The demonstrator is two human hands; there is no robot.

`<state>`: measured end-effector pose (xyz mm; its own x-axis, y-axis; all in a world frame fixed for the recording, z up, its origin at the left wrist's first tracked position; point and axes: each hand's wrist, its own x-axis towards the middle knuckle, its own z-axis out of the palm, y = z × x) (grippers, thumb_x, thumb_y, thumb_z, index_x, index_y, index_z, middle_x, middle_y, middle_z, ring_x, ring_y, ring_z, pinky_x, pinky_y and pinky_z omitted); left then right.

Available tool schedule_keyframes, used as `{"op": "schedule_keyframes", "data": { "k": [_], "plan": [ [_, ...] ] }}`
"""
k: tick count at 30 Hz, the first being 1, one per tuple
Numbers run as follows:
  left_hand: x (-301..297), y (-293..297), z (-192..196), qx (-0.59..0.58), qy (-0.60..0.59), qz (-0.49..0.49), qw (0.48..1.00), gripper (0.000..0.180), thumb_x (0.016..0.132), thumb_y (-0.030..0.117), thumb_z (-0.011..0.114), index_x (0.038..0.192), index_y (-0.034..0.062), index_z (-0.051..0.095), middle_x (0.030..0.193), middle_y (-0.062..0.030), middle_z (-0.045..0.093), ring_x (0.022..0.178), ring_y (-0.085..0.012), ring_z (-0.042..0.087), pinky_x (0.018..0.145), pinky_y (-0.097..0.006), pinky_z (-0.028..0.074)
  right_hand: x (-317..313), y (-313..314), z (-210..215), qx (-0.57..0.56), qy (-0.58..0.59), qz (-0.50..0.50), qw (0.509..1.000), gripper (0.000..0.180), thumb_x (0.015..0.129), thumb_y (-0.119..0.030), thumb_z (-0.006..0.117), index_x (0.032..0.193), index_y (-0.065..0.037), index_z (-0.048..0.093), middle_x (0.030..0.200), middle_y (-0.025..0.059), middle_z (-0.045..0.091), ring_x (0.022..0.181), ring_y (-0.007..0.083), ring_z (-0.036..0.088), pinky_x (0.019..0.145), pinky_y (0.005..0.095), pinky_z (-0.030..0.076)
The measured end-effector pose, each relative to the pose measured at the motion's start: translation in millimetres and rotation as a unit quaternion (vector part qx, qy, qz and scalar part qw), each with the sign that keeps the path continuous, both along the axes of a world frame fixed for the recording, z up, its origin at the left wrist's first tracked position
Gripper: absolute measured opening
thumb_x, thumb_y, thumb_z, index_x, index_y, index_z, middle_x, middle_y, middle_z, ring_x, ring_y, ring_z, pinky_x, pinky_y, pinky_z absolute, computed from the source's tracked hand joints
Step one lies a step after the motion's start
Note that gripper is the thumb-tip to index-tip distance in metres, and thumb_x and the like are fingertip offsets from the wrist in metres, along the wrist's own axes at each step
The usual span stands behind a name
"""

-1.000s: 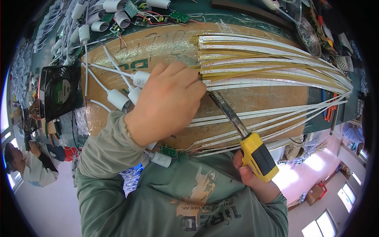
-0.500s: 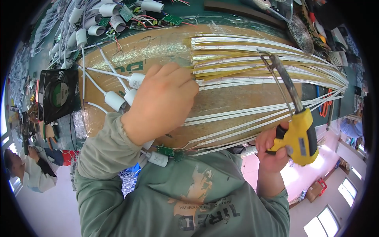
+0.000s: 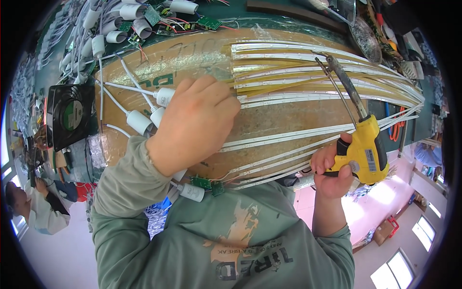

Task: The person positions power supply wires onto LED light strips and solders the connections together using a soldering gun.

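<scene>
My right hand [image 3: 331,174] grips a yellow and black soldering gun [image 3: 368,149]. Its long metal tip and thin feed tube point up and away over the LED strips [image 3: 293,79]. My left hand [image 3: 195,124] is closed, knuckles up, at the left ends of these white strips; what its fingers pinch is hidden beneath it. Beside it on the left lie white lamp caps [image 3: 139,123] with white cables. Close to my body, a small green circuit board [image 3: 200,182] and another white lamp cap [image 3: 191,192] sit at the board's near edge, with thin wires by the strip ends.
A brown cardboard sheet [image 3: 192,55] covers the worktop. At the left stands a black fan [image 3: 71,117]. Lamp caps and circuit boards [image 3: 209,22] are piled at the back left. A metal stand [image 3: 366,41] is at the back right. Another person [image 3: 45,209] is at far left.
The soldering gun in my right hand has shifted up and slightly away from me, its tip moving a little left. My left hand has barely moved.
</scene>
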<state>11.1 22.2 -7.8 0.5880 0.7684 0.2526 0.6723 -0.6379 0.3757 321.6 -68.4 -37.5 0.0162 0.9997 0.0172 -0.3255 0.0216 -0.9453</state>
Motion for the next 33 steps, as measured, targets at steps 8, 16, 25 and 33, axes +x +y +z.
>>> {"op": "schedule_keyframes", "data": {
  "k": [8,16,25,33],
  "plan": [
    [1.2,1.9,0.0,0.011,0.007,0.003,1.000,0.014,0.078,0.007,0.075,0.091,0.0075,0.070,0.094,-0.0072,0.062,0.092,-0.0297,0.061,0.084,-0.042,0.048,0.5,3.4,-1.0,0.004,-0.004,-0.003,1.000,0.076,0.096,-0.054,0.070,0.145,-0.002,0.044,0.078,0.0011,0.052,0.057,0.0125,0.050,0.053,0.0301,0.045],
    [2.6,1.5,0.8,0.020,0.000,0.005,1.000,0.013,0.078,0.007,0.076,0.090,0.0075,0.070,0.093,-0.0067,0.062,0.091,-0.0292,0.061,0.083,-0.041,0.048,-5.5,-0.6,-0.9,0.018,-0.015,-0.024,0.999,0.081,0.092,-0.054,0.077,0.145,-0.002,0.046,0.077,0.0009,0.054,0.057,0.0132,0.052,0.053,0.0302,0.045],
    [0.8,-0.1,2.3,0.006,-0.003,0.015,1.000,0.013,0.080,0.008,0.076,0.092,0.0084,0.070,0.099,-0.0072,0.062,0.095,-0.0306,0.060,0.085,-0.043,0.047,-4.4,-2.1,-2.5,0.010,0.002,-0.017,1.000,0.082,0.091,-0.052,0.079,0.146,-0.002,0.045,0.077,0.0013,0.056,0.059,0.0141,0.054,0.054,0.0310,0.047],
    [-2.1,-1.6,14.7,0.002,-0.002,0.033,0.999,0.016,0.080,0.010,0.077,0.095,0.0091,0.071,0.101,-0.0079,0.063,0.096,-0.0315,0.061,0.086,-0.043,0.048,-3.1,-3.6,-5.4,0.019,0.002,-0.015,1.000,0.082,0.092,-0.051,0.079,0.146,-0.001,0.043,0.079,0.0021,0.057,0.060,0.0147,0.055,0.054,0.0313,0.048]
  ]
}}
